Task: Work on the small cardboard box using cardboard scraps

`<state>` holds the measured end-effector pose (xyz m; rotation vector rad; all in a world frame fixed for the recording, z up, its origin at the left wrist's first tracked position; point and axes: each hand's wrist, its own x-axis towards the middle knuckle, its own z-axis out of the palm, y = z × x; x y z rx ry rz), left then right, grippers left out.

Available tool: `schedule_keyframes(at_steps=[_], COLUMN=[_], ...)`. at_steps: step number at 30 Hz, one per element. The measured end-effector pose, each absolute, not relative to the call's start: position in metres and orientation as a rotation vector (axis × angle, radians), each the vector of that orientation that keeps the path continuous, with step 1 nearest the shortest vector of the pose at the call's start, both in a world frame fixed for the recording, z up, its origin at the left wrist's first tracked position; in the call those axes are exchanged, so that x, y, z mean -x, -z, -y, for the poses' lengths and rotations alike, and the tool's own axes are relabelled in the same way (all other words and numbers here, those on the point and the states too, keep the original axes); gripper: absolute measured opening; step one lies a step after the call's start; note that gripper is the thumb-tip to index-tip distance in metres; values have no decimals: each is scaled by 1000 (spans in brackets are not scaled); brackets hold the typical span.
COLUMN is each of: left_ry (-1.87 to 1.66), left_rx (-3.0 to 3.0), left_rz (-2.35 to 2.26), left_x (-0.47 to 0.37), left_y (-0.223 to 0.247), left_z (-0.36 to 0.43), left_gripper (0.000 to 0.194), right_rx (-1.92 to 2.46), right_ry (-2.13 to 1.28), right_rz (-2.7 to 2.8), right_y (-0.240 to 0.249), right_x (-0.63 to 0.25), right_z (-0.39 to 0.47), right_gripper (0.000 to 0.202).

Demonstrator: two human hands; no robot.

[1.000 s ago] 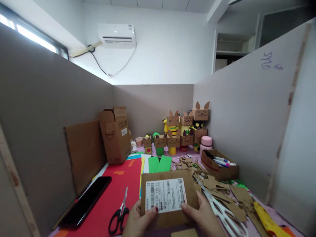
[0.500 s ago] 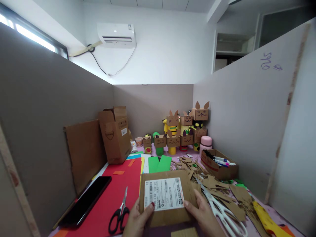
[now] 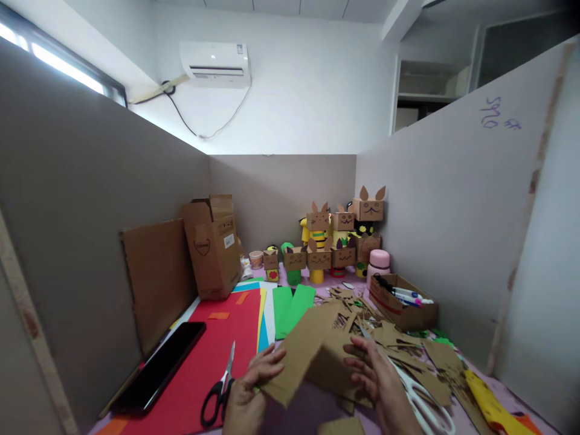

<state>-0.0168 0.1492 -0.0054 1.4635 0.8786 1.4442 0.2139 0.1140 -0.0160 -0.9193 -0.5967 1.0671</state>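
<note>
A folded piece of brown cardboard (image 3: 301, 347) is between my hands above the front of the table, its plain side towards me. It bends along a crease into a left panel and a darker right panel. My left hand (image 3: 254, 383) grips its left edge, fingers on top and thumb below. My right hand (image 3: 383, 383) is at the right panel with fingers stretched and apart; whether they touch it I cannot tell. Black-handled scissors (image 3: 220, 389) lie beside my left hand. White-handled scissors (image 3: 421, 399) lie partly behind my right hand.
Cardboard scraps (image 3: 399, 344) cover the right side. A black phone (image 3: 161, 365) lies by red paper (image 3: 199, 368) on the left. Green paper (image 3: 294, 308), a pen box (image 3: 403, 302), a pink bottle (image 3: 379, 263), a tall carton (image 3: 212, 251) and several cardboard animal figures (image 3: 318, 257) stand or lie farther back.
The cardboard has been turned and its panels spread at a crease, so the white label no longer shows. My right hand's fingers have loosened and spread; my left has shifted along the edge.
</note>
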Motion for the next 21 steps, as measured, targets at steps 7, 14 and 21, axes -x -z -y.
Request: schedule_keyframes(at_steps=[7,14,21], left_ry=[-1448,-1495,-1724], left_rx=[-1966,-2667,-2911], left_rz=[-853,-1168,-1133], left_x=[19,23,23], left_y=[20,18,14], left_z=[-151,-138,-136], left_gripper=[13,28,42], right_rx=[798,749,710], right_ry=[-1157,-1126,-1131], right_rz=[465,468,466], right_y=[19,18,17], right_x=[-203,-202,-193], right_z=[-111,-111,-110], right_gripper=[72,74,75])
